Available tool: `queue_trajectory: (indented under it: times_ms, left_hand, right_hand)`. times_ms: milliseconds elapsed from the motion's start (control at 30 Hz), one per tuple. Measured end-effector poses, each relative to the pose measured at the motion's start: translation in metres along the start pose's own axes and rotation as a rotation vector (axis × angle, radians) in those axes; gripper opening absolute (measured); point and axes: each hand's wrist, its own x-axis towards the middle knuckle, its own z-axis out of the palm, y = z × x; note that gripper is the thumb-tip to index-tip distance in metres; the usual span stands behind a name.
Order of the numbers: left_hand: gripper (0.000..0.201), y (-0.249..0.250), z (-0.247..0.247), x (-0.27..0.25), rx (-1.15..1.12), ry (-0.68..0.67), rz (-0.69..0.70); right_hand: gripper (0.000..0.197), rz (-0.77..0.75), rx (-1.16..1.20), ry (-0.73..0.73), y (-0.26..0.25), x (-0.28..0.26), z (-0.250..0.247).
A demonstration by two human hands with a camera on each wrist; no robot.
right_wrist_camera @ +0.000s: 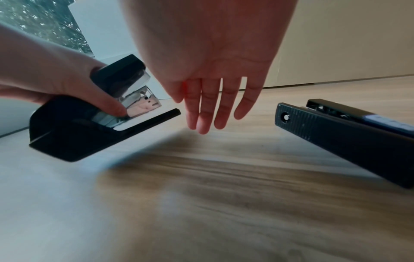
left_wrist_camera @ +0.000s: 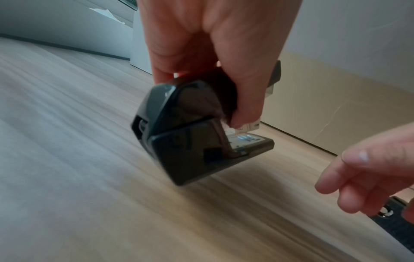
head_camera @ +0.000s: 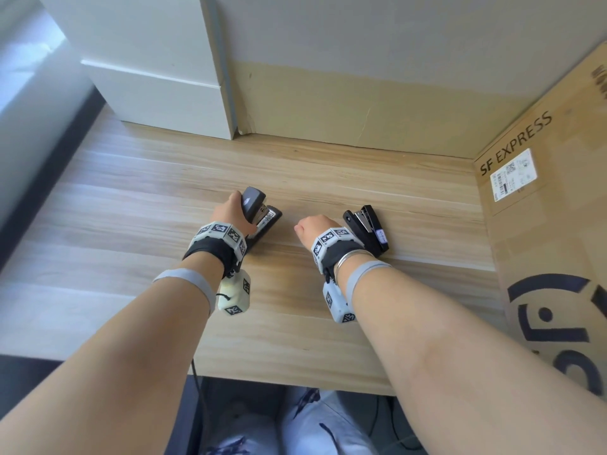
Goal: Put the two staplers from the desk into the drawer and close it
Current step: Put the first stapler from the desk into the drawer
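Observation:
A chunky dark grey stapler (head_camera: 259,211) (left_wrist_camera: 190,127) (right_wrist_camera: 94,124) is tilted above the wooden desk (head_camera: 328,178), its top arm gripped by my left hand (head_camera: 235,213) (left_wrist_camera: 215,53) (right_wrist_camera: 56,83). A slim black stapler (head_camera: 369,229) (right_wrist_camera: 349,134) lies on its side on the desk further right. My right hand (head_camera: 312,229) (right_wrist_camera: 212,88) hovers between the two staplers, fingers straight and pointing down, holding nothing. Its fingers (left_wrist_camera: 358,177) also show at the right of the left wrist view. No drawer is in view.
A white cabinet block (head_camera: 157,77) stands at the back left of the desk. A large cardboard box (head_camera: 551,224) marked SF EXPRESS walls off the right side. A beige wall panel (head_camera: 361,110) runs along the back. The desk's front edge (head_camera: 295,384) is near my knees.

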Motion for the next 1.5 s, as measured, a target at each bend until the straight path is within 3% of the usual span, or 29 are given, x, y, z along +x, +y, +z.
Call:
queue_trajectory:
  times_ms: [200, 467, 867, 1100, 1367, 1500]
  left_hand:
    - [0.042, -0.045, -0.030, -0.031, -0.023, 0.093, -0.018]
    - [0.042, -0.146, -0.058, -0.088, -0.071, 0.168, -0.139]
    - [0.036, -0.303, -0.070, -0.200, -0.164, 0.323, -0.347]
    - [0.035, -0.378, -0.035, -0.244, -0.238, 0.383, -0.485]
    - [0.038, -0.426, 0.040, -0.238, -0.272, 0.264, -0.682]
    - [0.037, -0.442, 0.074, -0.223, -0.264, 0.188, -0.714]
  right_hand:
    - [0.038, -0.012, -0.001, 0.066, -0.047, -0.015, 0.010]
    - [0.034, -0.085, -0.077, 0.053, -0.143, -0.034, 0.033]
    - [0.037, -0.240, -0.063, 0.119, -0.251, -0.046, 0.110]
    - [0.056, -0.177, 0.020, 0.218, -0.270, -0.052, 0.159]
    - [0.059, -0.144, -0.055, 0.399, -0.273, -0.051, 0.187]
    - [0.060, -0.151, -0.056, 0.456, -0.272, -0.048, 0.192]
